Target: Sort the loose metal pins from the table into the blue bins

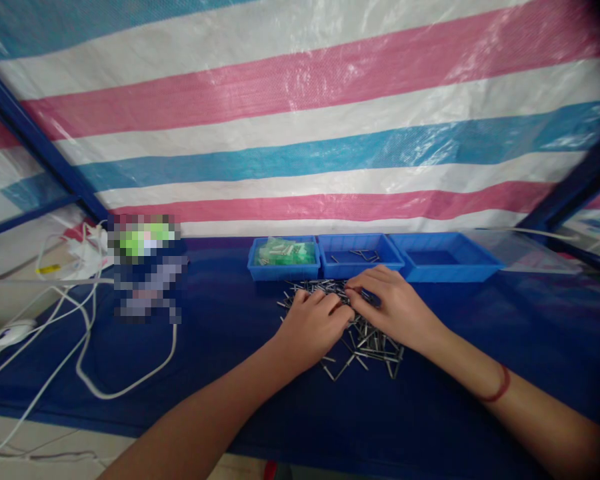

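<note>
Though partly covered by the left hand (314,323) and the right hand (395,303), see a loose pile of thin metal pins (375,341) on the blue table (330,423). Have the left hand low over the pile's left side, with fingers curled and thumb close beside them, down at the pins. Have the right hand over the back right, with thumb and forefinger bent toward each other across a narrow gap, near the left thumb. Cannot tell whether holding a pin in either hand, with fingertips lost among the clutter. Just behind the pile, find a left tray (283,273) with a green plastic bag (286,252), a middle tray (341,269) with a few loose pins (365,255), partly behind the right hand, and a right tray (455,273). Off to the left, see white cables (130,391) beside pixelated objects (147,240), impossible to name. Beyond, see a striped sheet (300,100), cut off along the top.
</note>
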Available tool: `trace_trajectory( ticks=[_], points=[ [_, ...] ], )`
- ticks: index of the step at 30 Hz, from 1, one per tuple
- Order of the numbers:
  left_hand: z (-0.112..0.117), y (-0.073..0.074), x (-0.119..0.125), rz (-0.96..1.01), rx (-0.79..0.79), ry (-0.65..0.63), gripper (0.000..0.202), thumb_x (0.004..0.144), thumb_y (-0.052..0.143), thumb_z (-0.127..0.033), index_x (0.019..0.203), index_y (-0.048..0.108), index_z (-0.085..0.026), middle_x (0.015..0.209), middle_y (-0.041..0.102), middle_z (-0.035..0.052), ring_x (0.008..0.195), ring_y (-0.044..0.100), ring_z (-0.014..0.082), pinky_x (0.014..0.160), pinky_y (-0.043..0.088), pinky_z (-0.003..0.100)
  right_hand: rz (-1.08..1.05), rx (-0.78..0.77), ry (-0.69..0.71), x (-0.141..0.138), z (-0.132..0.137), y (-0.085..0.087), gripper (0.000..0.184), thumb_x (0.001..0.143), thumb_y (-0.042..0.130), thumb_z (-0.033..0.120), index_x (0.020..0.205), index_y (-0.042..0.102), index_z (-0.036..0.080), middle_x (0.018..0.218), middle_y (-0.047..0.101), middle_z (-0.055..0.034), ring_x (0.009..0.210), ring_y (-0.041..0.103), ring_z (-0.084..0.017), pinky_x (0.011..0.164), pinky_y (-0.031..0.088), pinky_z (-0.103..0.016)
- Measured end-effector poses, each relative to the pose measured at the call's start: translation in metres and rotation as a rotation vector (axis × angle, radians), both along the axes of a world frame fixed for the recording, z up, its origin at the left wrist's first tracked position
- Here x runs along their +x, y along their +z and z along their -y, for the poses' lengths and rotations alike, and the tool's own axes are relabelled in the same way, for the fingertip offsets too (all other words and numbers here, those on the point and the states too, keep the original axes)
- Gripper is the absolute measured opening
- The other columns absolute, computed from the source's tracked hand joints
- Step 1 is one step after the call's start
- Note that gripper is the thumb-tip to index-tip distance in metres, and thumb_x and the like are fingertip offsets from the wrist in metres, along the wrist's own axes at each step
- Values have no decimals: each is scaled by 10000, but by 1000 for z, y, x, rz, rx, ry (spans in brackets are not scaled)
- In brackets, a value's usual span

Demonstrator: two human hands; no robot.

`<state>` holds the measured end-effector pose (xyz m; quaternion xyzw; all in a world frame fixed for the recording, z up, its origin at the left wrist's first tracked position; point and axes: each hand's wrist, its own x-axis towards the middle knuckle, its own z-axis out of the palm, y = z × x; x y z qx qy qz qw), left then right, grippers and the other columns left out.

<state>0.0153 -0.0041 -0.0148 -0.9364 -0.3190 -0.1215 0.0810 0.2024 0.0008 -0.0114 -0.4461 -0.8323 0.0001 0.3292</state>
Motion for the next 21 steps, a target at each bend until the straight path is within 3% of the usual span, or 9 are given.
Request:
trace_trajectory(
  ticks=[6, 12, 16, 21],
  points=[
    [-2, -3, -1, 18, -43, -39, 224, 926, 466, -368, 867, 616, -213, 925, 589, 12, 896, 493, 181, 736, 282, 340, 17, 4, 11, 0, 0, 0, 122, 853, 518, 226, 818, 632, 204, 815, 674, -48, 782, 585, -201, 733, 411, -355],
    [0, 1, 0, 84, -48, -6, 216, 946, 426, -315, 895, 592, -188, 944, 610, 36, 909, 515, 187, 762, 317, 339, -8, -9, 21, -1, 1, 1, 132, 858, 519, 233, 800, 634, 205, 800, 676, -41, 756, 592, -194, 737, 428, -362],
    [-4, 7, -2, 328, -206, 109, 208, 957, 388, -277, 933, 571, -181, 915, 645, 31, 848, 567, 168, 762, 382, 313, -155, -96, 59, -4, 6, 7, 167, 881, 498, 259, 806, 639, 213, 800, 688, -33, 758, 609, -184, 731, 459, -342],
    [-8, 8, -7, 708, -455, 130, 142, 908, 476, -273, 906, 587, -184, 863, 664, 6, 761, 605, 132, 719, 446, 240, -338, -230, 106, -10, 11, 6, 164, 869, 528, 324, 847, 650, 216, 800, 685, -25, 733, 606, -169, 663, 476, -298]
  ],
)
